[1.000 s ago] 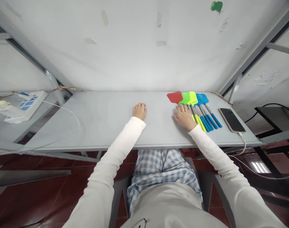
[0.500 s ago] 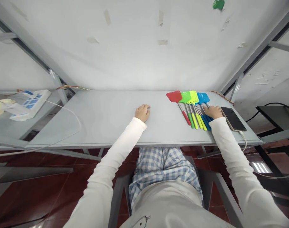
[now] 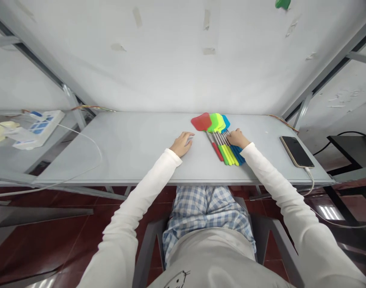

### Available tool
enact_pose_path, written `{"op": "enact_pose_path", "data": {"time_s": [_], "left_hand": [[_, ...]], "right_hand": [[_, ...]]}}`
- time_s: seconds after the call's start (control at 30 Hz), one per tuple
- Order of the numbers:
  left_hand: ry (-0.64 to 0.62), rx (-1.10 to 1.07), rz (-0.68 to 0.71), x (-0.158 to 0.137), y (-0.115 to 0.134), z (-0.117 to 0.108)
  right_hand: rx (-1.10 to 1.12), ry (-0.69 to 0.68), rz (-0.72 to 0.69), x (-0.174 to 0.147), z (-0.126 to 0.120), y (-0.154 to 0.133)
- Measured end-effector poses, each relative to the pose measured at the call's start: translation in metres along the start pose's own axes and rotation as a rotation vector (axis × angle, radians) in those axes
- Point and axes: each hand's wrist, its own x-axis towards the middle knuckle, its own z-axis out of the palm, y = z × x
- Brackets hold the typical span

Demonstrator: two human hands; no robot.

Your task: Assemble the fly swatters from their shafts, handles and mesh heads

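Note:
A fan of overlapping fly swatters lies on the grey table, heads toward the wall and handles toward me. The red fly swatter (image 3: 202,121) is leftmost, then green (image 3: 213,122) and yellow ones (image 3: 220,123), with blue ones (image 3: 226,122) at the right. My right hand (image 3: 237,138) is at the right side of the bunch, fingers curled against the metal shafts of the blue swatters; its fingertips are partly hidden. Just left of the swatters, my left hand (image 3: 182,144) rests on the table with thumb and fingers apart, holding nothing.
A phone (image 3: 297,151) with a white cable lies at the table's right end. On the left side surface sits a white power strip (image 3: 40,130), and its cable crosses the table's left part. The wall and metal frame posts (image 3: 303,107) bound the table.
My right hand has moved left, and the whole bunch of fly swatters has slid left with it, away from the phone. My left hand's fingers have spread a little.

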Motion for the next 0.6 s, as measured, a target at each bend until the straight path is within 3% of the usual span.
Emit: {"op": "enact_pose_path", "data": {"time_s": [0.13,0.27,0.4,0.6], "left_hand": [[0.023,0.004,0.033,-0.005,0.003,-0.002],[-0.056,0.05,-0.095,-0.015,-0.005,0.0],[-0.129,0.129,-0.169,-0.023,-0.035,-0.011],[-0.173,0.222,-0.168,-0.028,-0.087,-0.058]], "right_hand": [[0.03,-0.085,-0.054,0.012,-0.002,-0.041],[0.124,-0.115,-0.152,0.016,-0.001,-0.08],[0.252,-0.074,-0.208,0.017,0.006,-0.114],[0.547,-0.026,-0.282,0.022,0.02,-0.151]]}}
